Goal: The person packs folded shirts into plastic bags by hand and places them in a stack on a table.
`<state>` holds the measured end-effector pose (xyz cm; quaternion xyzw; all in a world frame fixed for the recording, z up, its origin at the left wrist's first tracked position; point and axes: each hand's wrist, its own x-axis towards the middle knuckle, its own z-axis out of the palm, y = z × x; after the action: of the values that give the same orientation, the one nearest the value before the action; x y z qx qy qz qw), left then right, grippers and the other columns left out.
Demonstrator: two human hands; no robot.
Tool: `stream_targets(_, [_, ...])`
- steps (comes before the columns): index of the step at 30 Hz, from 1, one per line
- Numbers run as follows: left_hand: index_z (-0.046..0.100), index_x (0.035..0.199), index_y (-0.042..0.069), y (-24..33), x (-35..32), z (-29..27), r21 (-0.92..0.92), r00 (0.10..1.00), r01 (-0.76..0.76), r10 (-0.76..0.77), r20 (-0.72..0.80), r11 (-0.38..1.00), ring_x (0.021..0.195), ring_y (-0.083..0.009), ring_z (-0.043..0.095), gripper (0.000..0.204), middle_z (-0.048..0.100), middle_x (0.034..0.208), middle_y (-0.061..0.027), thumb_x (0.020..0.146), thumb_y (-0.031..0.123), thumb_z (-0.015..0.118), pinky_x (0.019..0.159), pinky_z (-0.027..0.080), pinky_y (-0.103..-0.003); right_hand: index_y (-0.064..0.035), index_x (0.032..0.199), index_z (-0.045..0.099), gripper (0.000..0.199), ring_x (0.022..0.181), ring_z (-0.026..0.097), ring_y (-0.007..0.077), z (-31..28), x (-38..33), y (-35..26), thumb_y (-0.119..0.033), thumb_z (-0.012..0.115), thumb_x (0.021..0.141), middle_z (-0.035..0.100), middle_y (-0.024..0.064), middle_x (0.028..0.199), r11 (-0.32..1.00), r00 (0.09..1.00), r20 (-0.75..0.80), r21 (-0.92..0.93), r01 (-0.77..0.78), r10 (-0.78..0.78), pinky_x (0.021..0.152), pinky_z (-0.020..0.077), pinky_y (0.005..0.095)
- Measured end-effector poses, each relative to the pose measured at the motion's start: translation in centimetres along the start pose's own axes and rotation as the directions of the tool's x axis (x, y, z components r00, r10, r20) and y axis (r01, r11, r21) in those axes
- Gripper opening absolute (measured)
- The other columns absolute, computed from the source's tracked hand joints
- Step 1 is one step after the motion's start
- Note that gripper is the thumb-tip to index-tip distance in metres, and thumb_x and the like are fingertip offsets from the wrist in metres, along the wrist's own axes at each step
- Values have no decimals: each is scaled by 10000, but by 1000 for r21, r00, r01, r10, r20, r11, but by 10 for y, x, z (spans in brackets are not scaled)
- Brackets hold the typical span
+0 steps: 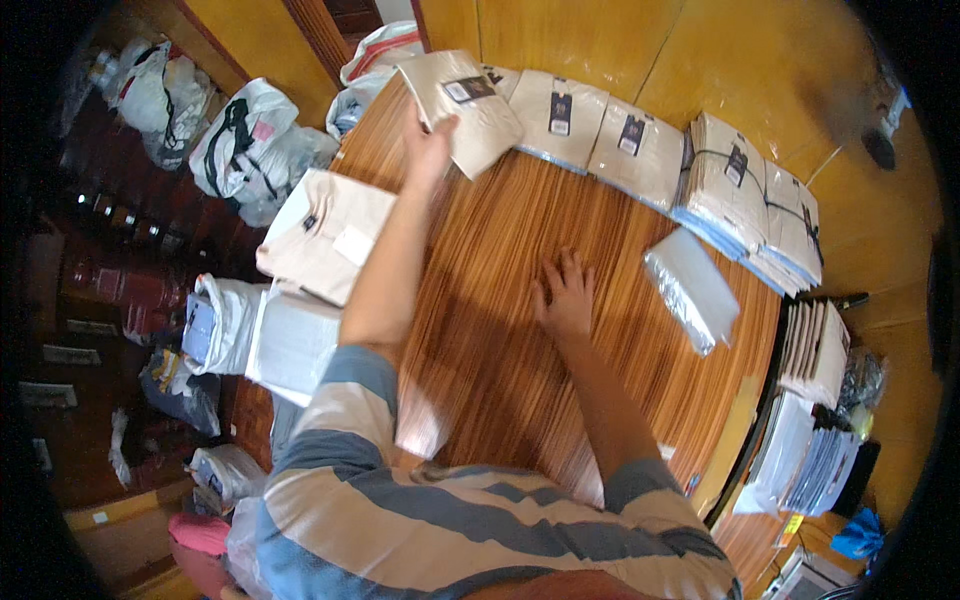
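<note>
My left hand (430, 152) grips the near left edge of a folded beige shirt in a clear packet (480, 125), with a dark tag on its front. The packet is tilted at the table's far left, beside a row of similar packets. My right hand (567, 297) rests on the wooden table (490, 300), fingers apart, with nothing in it. To its right lies a flat clear plastic bag (692, 290). Left of my left forearm, an unbagged folded beige shirt (335, 225) with a dark neck label and a white tag lies at the table's edge.
Packed shirts (560, 120) line the far edge, with tied stacks (728, 190) at the far right. A pile of clear bags (295, 335) sits at the left. White sacks (250, 140) stand beyond the left edge. Folded beige garments (812, 350) and blue ones (822, 470) are stacked on the right.
</note>
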<state>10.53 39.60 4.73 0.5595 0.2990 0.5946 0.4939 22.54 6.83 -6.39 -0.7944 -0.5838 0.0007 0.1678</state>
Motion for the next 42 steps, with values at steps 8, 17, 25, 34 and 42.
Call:
stream_targets(8, [501, 1381, 35, -114, 95, 29, -110, 926, 314, -330, -186, 943, 1109, -299, 682, 491, 646, 1279, -158, 911, -15, 634, 855, 606, -395, -172, 1509, 522, 525, 1570, 257, 327, -3, 8, 2, -358, 612, 1026, 305, 134, 1676, 988, 994, 89, 137, -70, 58, 1285, 194, 547])
stream_targets(17, [683, 1121, -42, -136, 76, 25, 137, 875, 463, -428, -226, 876, 558, -199, 682, 295, 735, 863, -142, 940, 169, 781, 470, 568, -282, -168, 1482, 555, 520, 1557, 293, 324, -6, 11, 7, -349, 642, 1002, 336, 118, 1665, 979, 995, 63, 184, -92, 82, 1267, 224, 572])
stream_targets(25, [700, 922, -79, -131, 79, 14, 673, 883, 411, -452, -127, 614, 543, -194, 712, 422, 735, 763, -153, 935, 333, 795, 459, 569, -304, -151, 1458, 576, 503, 1547, 314, 335, -6, 11, 5, -316, 668, 991, 367, 123, 1647, 976, 996, 34, 199, -85, 80, 1265, 225, 571])
stream_targets(34, [715, 1187, -53, -86, 32, 2, 860, 887, 214, -462, 28, 463, 1092, -380, 685, 915, 730, 1090, -254, 950, 782, 427, 1033, 481, -463, -129, 1427, 591, 492, 1541, 318, 345, -4, 11, -3, -328, 663, 983, 389, 138, 1635, 983, 997, 36, 171, -73, 68, 1270, 217, 564])
stream_targets(42, [674, 849, 33, 90, -296, -20, 302, 709, 283, -411, 574, 910, 653, -226, 604, 365, 625, 710, -118, 1008, 361, 694, 594, 474, -395, -35, 1263, 648, 307, 1096, 695, 273, -13, 22, -35, -200, 679, 1007, 681, 153, 1232, 761, 933, -56, 597, -253, 354, 899, 582, 434])
